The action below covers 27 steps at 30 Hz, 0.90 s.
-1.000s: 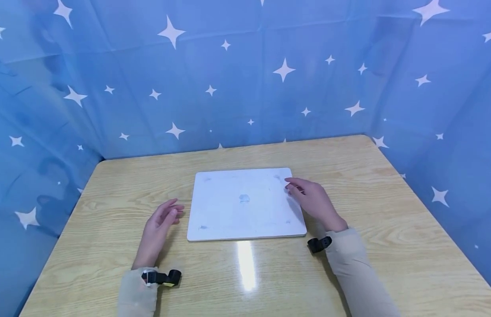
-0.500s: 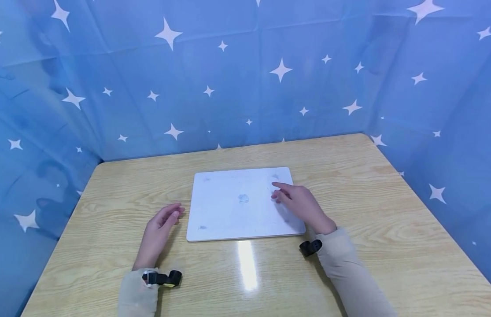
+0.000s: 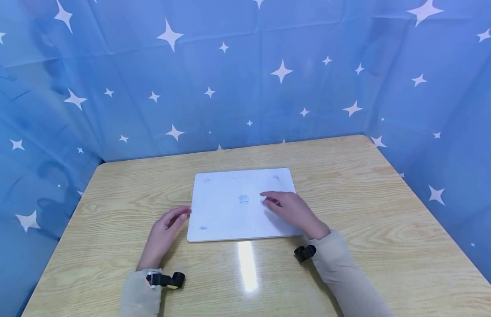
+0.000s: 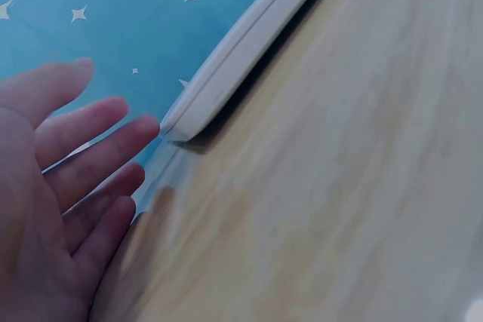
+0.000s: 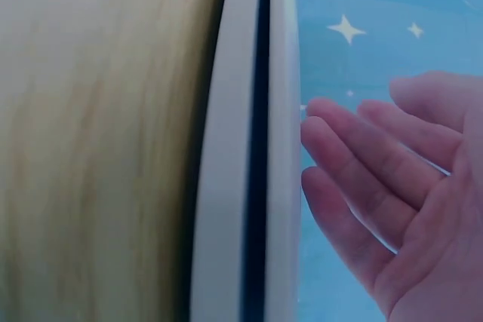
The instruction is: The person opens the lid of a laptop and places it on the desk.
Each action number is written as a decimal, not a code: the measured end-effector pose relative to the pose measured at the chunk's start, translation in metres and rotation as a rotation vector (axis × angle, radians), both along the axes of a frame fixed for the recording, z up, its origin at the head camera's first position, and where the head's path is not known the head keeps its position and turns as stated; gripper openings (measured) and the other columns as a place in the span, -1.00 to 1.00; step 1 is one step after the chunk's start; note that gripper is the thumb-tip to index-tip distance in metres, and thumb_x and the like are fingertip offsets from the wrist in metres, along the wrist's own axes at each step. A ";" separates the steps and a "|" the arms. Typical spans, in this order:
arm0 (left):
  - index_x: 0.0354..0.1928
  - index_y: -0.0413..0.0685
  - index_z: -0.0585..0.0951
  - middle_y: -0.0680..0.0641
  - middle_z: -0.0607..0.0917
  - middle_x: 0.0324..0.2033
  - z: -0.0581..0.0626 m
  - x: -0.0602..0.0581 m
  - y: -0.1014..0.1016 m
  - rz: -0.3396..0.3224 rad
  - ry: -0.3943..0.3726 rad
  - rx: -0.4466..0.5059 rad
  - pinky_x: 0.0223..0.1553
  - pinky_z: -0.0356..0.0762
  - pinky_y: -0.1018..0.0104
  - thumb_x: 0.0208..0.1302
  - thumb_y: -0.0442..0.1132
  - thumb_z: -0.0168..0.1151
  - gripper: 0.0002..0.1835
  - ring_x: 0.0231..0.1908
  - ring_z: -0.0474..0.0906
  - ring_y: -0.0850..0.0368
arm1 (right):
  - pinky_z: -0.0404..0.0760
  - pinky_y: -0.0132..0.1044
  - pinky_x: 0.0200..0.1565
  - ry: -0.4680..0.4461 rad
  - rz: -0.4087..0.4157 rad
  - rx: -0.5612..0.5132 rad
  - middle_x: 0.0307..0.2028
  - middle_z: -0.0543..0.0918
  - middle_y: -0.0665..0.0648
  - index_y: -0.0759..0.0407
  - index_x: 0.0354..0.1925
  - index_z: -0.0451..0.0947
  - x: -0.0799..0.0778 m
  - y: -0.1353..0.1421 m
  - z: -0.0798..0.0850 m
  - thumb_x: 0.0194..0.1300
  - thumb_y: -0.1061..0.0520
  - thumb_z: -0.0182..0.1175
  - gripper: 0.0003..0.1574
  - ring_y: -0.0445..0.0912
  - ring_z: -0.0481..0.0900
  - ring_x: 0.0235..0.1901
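A white, flat, closed laptop [image 3: 225,211] with smudges and a pale mark on its lid lies on the table. My left hand [image 3: 166,233] is at its left edge, fingers loosely bent; in the left wrist view the fingertips of that hand [image 4: 75,186] come up close to the laptop's corner [image 4: 226,73]. Over the right part of the lid is my right hand [image 3: 293,211], palm down and holding nothing. The right wrist view has the fingers of this hand [image 5: 377,179] relaxed along the lid's top [image 5: 283,186]; whether they touch it I cannot tell.
The wooden table [image 3: 348,176] has a bright light reflection in front of the laptop. A blue curtain with white stars [image 3: 229,66] hangs behind it and along both sides. Black wrist cameras [image 3: 167,280] sit on both sleeves.
My right hand has moved left and toward me, from the laptop's right edge to over its lid. My left hand has shifted slightly right, up to the left edge. The laptop has not moved.
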<state>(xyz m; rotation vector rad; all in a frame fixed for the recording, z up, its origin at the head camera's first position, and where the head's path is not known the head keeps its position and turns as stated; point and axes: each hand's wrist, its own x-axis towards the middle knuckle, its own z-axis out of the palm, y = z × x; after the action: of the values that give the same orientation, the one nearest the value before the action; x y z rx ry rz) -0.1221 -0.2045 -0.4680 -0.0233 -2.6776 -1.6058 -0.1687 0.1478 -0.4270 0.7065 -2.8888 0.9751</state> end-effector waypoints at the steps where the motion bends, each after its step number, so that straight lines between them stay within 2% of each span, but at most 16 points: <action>1: 0.05 0.25 0.49 0.19 0.48 0.03 -0.001 0.000 0.000 -0.006 -0.007 -0.002 0.10 0.29 0.16 0.20 0.19 -0.01 -0.58 0.07 0.34 0.22 | 0.47 -0.33 -0.28 -0.003 0.005 0.005 -0.26 0.62 -0.11 0.03 0.00 0.55 0.001 -0.002 0.000 0.26 0.02 0.07 -0.65 -0.26 0.45 -0.41; 6: 0.11 0.22 0.45 0.15 0.46 0.06 -0.004 0.002 0.002 -0.028 -0.012 0.002 0.12 0.27 0.13 0.22 0.12 0.03 -0.57 0.09 0.33 0.18 | 0.49 -0.32 -0.20 -0.017 0.051 0.029 -0.24 0.60 -0.12 0.05 0.00 0.54 0.005 -0.008 -0.002 0.25 0.05 0.07 -0.65 -0.28 0.47 -0.34; 9: 0.13 0.16 0.44 0.13 0.44 0.07 -0.003 0.001 0.003 -0.035 0.008 0.009 0.11 0.28 0.15 0.22 0.07 0.06 -0.56 0.06 0.36 0.18 | 0.48 -0.28 -0.11 -0.041 0.088 0.029 -0.18 0.59 -0.08 0.07 0.02 0.52 0.006 -0.012 0.000 0.25 0.04 0.08 -0.62 -0.25 0.49 -0.22; 13: 0.15 0.14 0.42 0.13 0.41 0.11 -0.001 -0.001 0.004 -0.040 0.016 0.000 0.10 0.30 0.20 0.22 0.06 0.07 -0.54 0.06 0.36 0.19 | 0.41 -0.19 0.02 -0.049 0.145 0.071 -0.05 0.54 0.05 0.11 0.06 0.47 0.007 -0.015 0.002 0.22 0.03 0.12 -0.57 -0.10 0.44 -0.03; 17: 0.18 0.13 0.40 0.03 0.34 0.19 0.001 -0.002 0.003 -0.030 0.016 -0.035 0.15 0.24 0.12 0.24 0.07 0.03 -0.52 0.16 0.26 0.08 | 0.36 -0.11 0.05 -0.006 0.201 0.138 0.01 0.48 0.16 0.14 0.07 0.45 0.008 -0.021 0.003 0.18 0.02 0.17 -0.51 0.04 0.37 0.05; 22: 0.17 0.18 0.42 -0.06 0.26 0.24 0.000 -0.002 0.002 -0.007 0.001 -0.074 0.16 0.18 0.02 0.23 0.13 0.01 -0.52 0.23 0.14 -0.03 | 0.31 0.02 0.04 0.013 0.197 0.169 0.09 0.40 0.18 0.09 0.09 0.44 0.011 -0.029 0.001 0.10 -0.04 0.23 -0.42 0.11 0.28 0.10; 27: 0.12 0.24 0.45 0.07 0.39 0.13 -0.001 -0.002 0.003 -0.012 0.001 -0.092 0.11 0.25 0.02 0.22 0.15 0.01 -0.55 0.17 0.23 0.07 | 0.21 0.10 0.08 -0.018 0.177 0.216 0.19 0.28 0.18 0.03 0.14 0.39 0.017 -0.034 -0.001 0.05 -0.12 0.25 -0.32 0.10 0.16 0.18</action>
<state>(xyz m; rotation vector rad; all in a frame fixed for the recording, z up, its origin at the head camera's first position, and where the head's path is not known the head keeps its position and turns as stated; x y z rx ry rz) -0.1237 -0.2020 -0.4689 -0.0418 -2.7536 -1.4832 -0.1519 0.1141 -0.4278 0.9848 -3.0198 0.6890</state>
